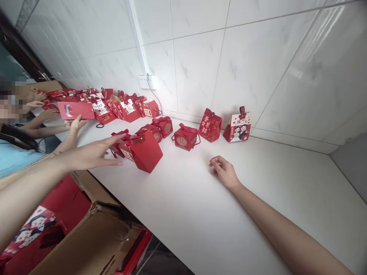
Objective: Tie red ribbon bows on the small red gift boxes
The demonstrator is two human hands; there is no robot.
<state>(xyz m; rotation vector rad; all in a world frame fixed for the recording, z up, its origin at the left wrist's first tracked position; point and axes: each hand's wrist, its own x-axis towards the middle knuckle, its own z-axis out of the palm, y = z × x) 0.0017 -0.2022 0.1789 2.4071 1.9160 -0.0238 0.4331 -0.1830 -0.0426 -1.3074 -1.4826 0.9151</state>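
Observation:
My left hand [94,154] reaches in from the left with thumb and fingers apart, holding nothing. Just beyond its fingertips stands a plain red gift box [147,152] with a pointed top; whether they touch I cannot tell. Behind that box are several small red boxes with ribbon bows, such as one with a gold round print [185,138]. My right hand [225,172] hovers at or just over the white table [183,198], fingers curled in, nothing visible in them. Nearest it are a patterned red gift box [210,125] and a white-and-red box with a cartoon couple [240,128].
At the left, other people's hands [76,122] hold a flat red card or folded box [75,110]. Many red gift boxes [129,109] line the tiled wall. A power socket [147,81] with a cable is above them. Below the table edge stands an open cardboard carton [86,244] with red packaging.

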